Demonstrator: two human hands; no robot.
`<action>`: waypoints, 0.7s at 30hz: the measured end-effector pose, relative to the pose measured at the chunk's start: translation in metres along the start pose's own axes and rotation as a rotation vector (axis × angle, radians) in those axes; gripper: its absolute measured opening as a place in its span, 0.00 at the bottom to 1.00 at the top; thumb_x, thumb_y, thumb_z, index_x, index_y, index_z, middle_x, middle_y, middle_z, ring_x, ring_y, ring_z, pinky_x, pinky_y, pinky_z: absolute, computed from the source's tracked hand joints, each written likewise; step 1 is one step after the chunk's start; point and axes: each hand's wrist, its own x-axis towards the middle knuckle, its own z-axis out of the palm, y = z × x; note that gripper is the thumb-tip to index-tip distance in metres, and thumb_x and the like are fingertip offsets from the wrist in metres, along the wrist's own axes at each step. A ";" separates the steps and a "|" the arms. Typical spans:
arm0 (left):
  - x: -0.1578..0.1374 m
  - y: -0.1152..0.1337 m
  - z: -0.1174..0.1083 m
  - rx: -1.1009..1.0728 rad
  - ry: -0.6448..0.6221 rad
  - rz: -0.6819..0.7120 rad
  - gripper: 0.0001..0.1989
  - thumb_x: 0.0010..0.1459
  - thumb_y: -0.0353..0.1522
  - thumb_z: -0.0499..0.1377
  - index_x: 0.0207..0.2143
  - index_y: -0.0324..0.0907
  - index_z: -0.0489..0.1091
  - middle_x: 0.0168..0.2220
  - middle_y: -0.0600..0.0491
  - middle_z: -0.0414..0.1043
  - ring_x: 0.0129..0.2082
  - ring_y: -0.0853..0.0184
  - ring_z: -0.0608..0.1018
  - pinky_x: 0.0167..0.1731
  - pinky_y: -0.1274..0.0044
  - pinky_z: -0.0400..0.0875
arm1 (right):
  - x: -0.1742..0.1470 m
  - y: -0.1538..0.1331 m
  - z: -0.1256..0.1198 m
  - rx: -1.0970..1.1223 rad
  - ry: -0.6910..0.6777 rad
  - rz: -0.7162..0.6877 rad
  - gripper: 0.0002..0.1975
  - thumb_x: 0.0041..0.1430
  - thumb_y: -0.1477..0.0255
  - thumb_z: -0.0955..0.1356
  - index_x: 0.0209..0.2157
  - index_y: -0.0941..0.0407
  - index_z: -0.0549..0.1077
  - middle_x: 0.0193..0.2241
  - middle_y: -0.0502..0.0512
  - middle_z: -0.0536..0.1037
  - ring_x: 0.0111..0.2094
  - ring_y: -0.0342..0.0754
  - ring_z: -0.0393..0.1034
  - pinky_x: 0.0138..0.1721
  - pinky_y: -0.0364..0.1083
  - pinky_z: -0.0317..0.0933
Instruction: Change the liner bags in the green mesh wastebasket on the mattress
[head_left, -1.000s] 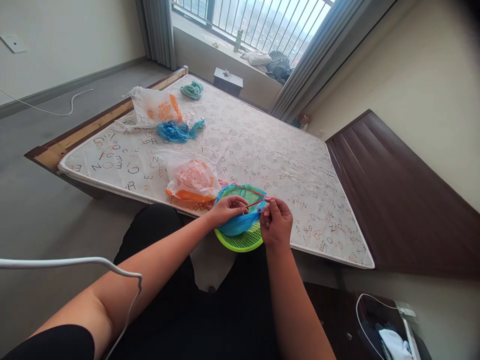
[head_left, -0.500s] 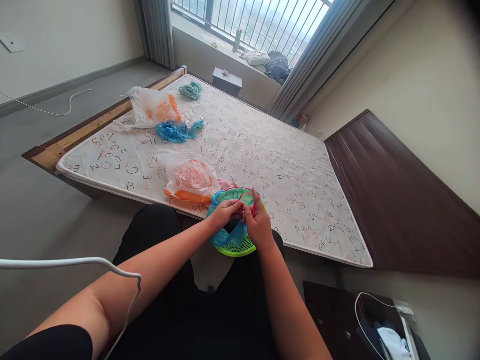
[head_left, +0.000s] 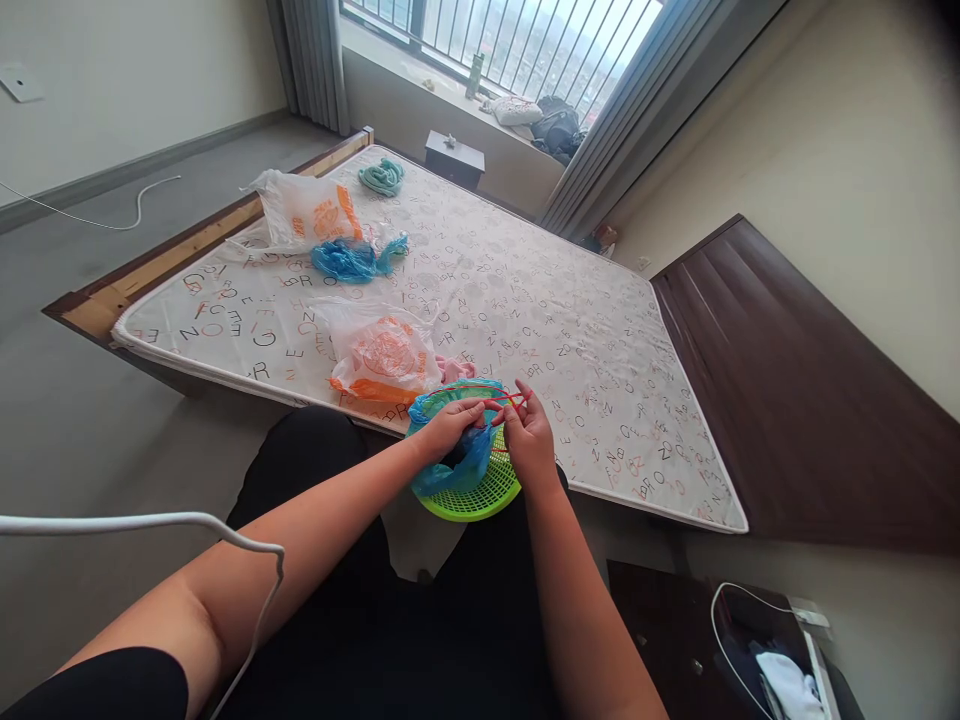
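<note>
A lime-green mesh basket (head_left: 472, 500) rests at my lap by the mattress edge, with a blue plastic bag (head_left: 450, 478) draped over and inside it. Above the basket my left hand (head_left: 454, 425) is closed in a pinch on a thin red string (head_left: 508, 398). The string runs across to my right hand (head_left: 531, 435), whose fingers are also closed on it, one finger raised with the string looped by it. Something dark, partly hidden by the bag and my left hand, sits in the basket. A white and orange plastic bag (head_left: 382, 355) lies just beyond, beside a pink cloth (head_left: 455, 370).
On the mattress (head_left: 600, 380) lie another white plastic bag (head_left: 300, 215), a crumpled blue bag (head_left: 346, 260) and a coiled teal cloth (head_left: 382, 177). A white cable (head_left: 150, 522) hangs across my left arm. A dark cabinet (head_left: 645, 620) stands at lower right.
My right hand has moved slightly right, away from my left hand, drawing the red string out longer between them. The blue bag and basket have shifted a little left.
</note>
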 end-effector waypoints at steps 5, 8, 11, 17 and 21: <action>0.000 -0.002 -0.002 0.026 0.069 0.076 0.26 0.59 0.51 0.65 0.43 0.36 0.82 0.27 0.55 0.64 0.27 0.72 0.63 0.29 0.77 0.57 | 0.003 -0.001 -0.002 -0.007 -0.009 0.023 0.20 0.62 0.60 0.70 0.52 0.56 0.76 0.26 0.49 0.78 0.27 0.45 0.69 0.30 0.44 0.62; 0.001 0.000 -0.004 0.073 0.105 0.078 0.27 0.59 0.53 0.64 0.43 0.37 0.82 0.26 0.56 0.64 0.26 0.72 0.62 0.28 0.77 0.57 | 0.002 -0.003 -0.003 -0.001 -0.009 0.027 0.16 0.61 0.58 0.71 0.44 0.55 0.78 0.24 0.49 0.76 0.25 0.45 0.68 0.28 0.44 0.61; 0.001 0.004 -0.003 0.148 0.054 0.080 0.28 0.61 0.54 0.62 0.41 0.37 0.80 0.25 0.56 0.63 0.26 0.71 0.63 0.30 0.77 0.58 | 0.000 -0.004 -0.002 0.001 0.008 0.014 0.17 0.61 0.57 0.71 0.44 0.55 0.78 0.21 0.46 0.72 0.24 0.44 0.66 0.26 0.43 0.59; -0.005 0.006 -0.002 0.426 -0.162 0.082 0.25 0.66 0.52 0.55 0.39 0.38 0.77 0.29 0.54 0.68 0.30 0.68 0.67 0.35 0.75 0.63 | 0.003 0.002 -0.005 0.055 0.115 -0.012 0.17 0.61 0.58 0.71 0.45 0.55 0.76 0.20 0.43 0.69 0.21 0.41 0.61 0.22 0.41 0.55; -0.008 0.009 0.001 0.626 -0.281 0.095 0.24 0.68 0.50 0.54 0.32 0.40 0.72 0.29 0.54 0.69 0.31 0.66 0.70 0.36 0.75 0.63 | 0.007 0.008 -0.011 0.191 0.173 0.013 0.15 0.59 0.61 0.72 0.44 0.54 0.75 0.19 0.40 0.65 0.18 0.38 0.56 0.19 0.39 0.50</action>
